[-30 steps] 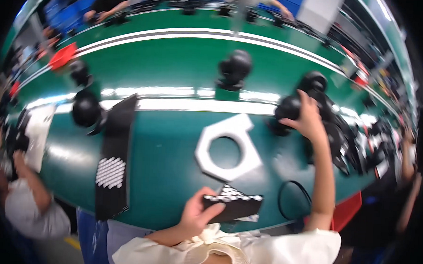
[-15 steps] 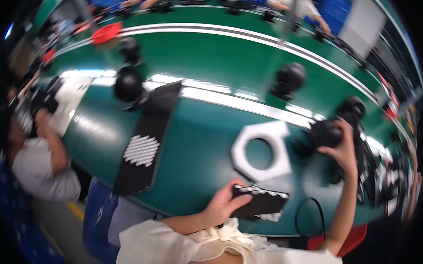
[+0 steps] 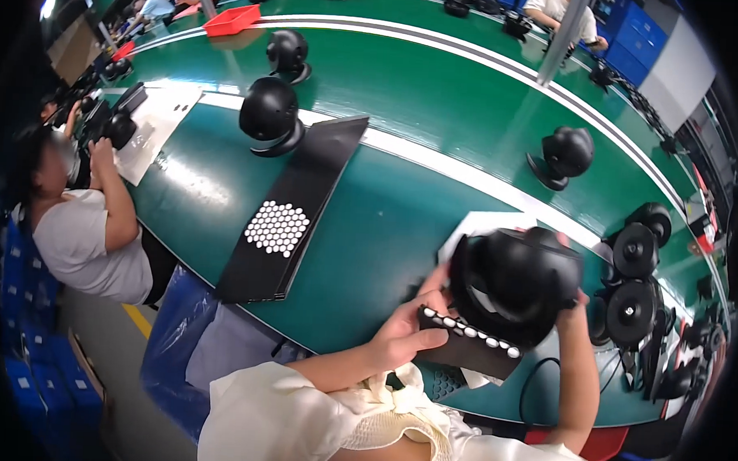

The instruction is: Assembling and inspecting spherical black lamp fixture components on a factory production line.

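Observation:
Between finger and thumb, my left hand is closed on a black card with a row of white round pads along its upper edge. Just beyond it, a black rounded appliance, perhaps a small fan, is gripped at its right side by my right hand, whose fingers are partly hidden behind it. Fingers of my left hand reach up to the appliance's near left side; whether they bear on it I cannot tell. Under the appliance lies a white foam ring, mostly covered.
To the left lies a long black sheet bearing a cluster of white round pads. Black rounded appliances stand along the green conveyor. Several black units crowd the right. A co-worker sits at left.
My right hand has brought the black appliance from the right side leftward and nearer, over the foam ring. My left hand keeps the card. The whole view has shifted.

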`<action>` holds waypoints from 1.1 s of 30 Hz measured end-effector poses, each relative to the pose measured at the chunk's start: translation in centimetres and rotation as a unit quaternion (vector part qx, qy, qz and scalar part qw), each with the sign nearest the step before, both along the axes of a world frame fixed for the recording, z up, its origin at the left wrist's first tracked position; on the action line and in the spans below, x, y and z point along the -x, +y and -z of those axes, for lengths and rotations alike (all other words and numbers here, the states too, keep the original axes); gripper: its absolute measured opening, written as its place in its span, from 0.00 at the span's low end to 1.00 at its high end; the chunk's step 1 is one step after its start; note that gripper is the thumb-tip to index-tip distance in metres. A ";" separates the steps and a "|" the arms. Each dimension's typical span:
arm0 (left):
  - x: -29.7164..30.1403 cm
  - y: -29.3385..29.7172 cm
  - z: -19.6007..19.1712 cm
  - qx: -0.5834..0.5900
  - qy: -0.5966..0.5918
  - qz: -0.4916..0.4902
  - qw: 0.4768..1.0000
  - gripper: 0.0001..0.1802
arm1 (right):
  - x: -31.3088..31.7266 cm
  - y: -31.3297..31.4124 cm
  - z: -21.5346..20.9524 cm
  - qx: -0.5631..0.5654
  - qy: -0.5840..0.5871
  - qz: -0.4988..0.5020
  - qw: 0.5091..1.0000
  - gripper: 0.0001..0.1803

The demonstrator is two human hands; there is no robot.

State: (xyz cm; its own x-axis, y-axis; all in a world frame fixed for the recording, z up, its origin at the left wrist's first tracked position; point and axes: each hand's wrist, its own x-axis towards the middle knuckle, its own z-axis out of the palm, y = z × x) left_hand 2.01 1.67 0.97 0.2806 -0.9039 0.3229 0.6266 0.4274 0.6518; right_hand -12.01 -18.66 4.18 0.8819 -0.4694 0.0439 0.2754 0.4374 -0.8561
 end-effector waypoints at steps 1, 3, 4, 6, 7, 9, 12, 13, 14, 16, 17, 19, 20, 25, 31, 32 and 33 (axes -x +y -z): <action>-0.2 0.4 0.5 -0.014 -0.052 -0.039 0.998 0.08 | -1.2 -1.1 1.6 -0.078 0.041 -0.007 0.996 0.36; -0.1 0.0 0.6 -0.024 -0.003 -0.084 0.996 0.06 | -2.3 -1.6 2.1 -0.003 0.017 -0.046 0.999 0.49; 0.0 -0.3 0.5 -0.014 0.021 -0.095 0.995 0.05 | -2.7 -1.6 1.6 -0.026 0.027 -0.056 0.998 0.47; 0.0 -0.5 0.7 -0.041 -0.036 -0.115 0.992 0.05 | -2.8 -2.3 1.8 0.003 0.049 -0.073 0.996 0.40; 0.0 -0.4 0.7 -0.057 -0.072 -0.128 0.988 0.04 | -3.3 -1.9 1.8 0.080 0.110 -0.051 0.989 0.43; 0.3 -0.3 0.5 -0.048 -0.100 -0.123 0.986 0.03 | -3.5 -2.0 2.1 0.261 0.117 0.002 0.958 0.34; 0.5 -0.6 0.3 -0.030 -0.143 -0.105 0.984 0.04 | -2.8 -1.5 2.7 0.413 0.152 0.097 0.893 0.25; 0.5 -0.7 0.3 -0.019 -0.138 -0.099 0.985 0.04 | -2.6 -0.8 3.3 0.464 0.168 0.164 0.854 0.23; 0.6 -0.9 0.3 -0.012 -0.133 -0.092 0.987 0.05 | -2.3 -0.6 4.0 0.456 0.163 0.190 0.854 0.21; 0.5 -1.0 -0.1 -0.028 -0.125 -0.077 0.989 0.05 | -1.9 0.0 5.0 0.411 0.137 0.240 0.869 0.16; 0.8 -1.3 -0.4 -0.017 -0.113 -0.089 0.989 0.06 | -1.6 -0.1 5.0 0.532 0.158 0.284 0.782 0.16; 0.3 -1.3 -0.5 -0.003 -0.127 -0.096 0.987 0.06 | -1.5 0.4 4.0 0.679 0.257 0.340 0.598 0.15; 0.3 -1.2 -0.9 -0.015 -0.122 -0.094 0.988 0.07 | -1.5 0.7 3.9 0.660 0.268 0.322 0.624 0.14; 0.2 -1.1 -1.6 -0.081 -0.276 -0.180 0.941 0.09 | 0.5 -0.7 3.8 0.552 0.247 0.263 0.751 0.13; 1.2 0.8 -0.7 -0.163 -0.187 -0.206 0.947 0.12 | 3.6 2.7 -3.5 0.530 0.056 0.308 0.788 0.11; 1.3 1.1 -0.3 -0.168 -0.218 -0.213 0.938 0.13 | 3.0 3.5 -4.2 0.535 0.074 0.212 0.814 0.19; 1.2 1.1 -0.6 -0.153 -0.211 -0.205 0.943 0.15 | 2.1 4.6 -4.2 0.466 0.088 0.133 0.870 0.30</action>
